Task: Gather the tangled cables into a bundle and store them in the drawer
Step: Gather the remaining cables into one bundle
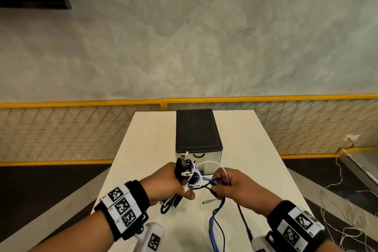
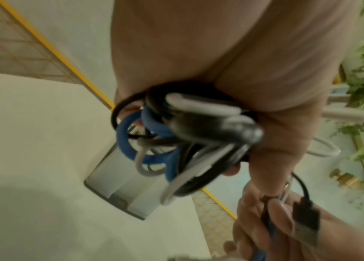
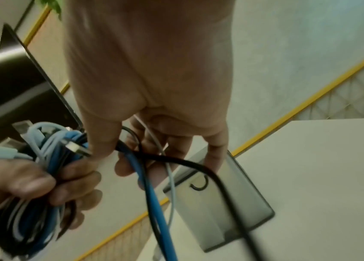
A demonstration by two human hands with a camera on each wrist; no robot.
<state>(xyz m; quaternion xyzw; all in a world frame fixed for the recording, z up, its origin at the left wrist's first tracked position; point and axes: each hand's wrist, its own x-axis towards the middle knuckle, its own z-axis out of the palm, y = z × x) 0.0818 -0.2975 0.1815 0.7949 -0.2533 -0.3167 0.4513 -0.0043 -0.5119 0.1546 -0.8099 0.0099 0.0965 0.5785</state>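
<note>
Bundle (image 1: 185,174) clamped in left hand (image 1: 163,184); right hand (image 1: 235,184) pinches loose blue cable (image 1: 214,215) (trailing toward viewer), drawer (image 1: 199,158) shut just beyond bundle.

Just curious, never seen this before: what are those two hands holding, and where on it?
Left hand grips the coiled cable bundle round its middle. Right hand pinches the loose blue, black and white strands trailing from it.

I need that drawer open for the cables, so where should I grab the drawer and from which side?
Take the drawer by the dark curved handle at the top middle of its clear front, which faces you. Hook it from the near side and pull toward yourself. The right hand probably suits best; it holds only loose strands.
</note>
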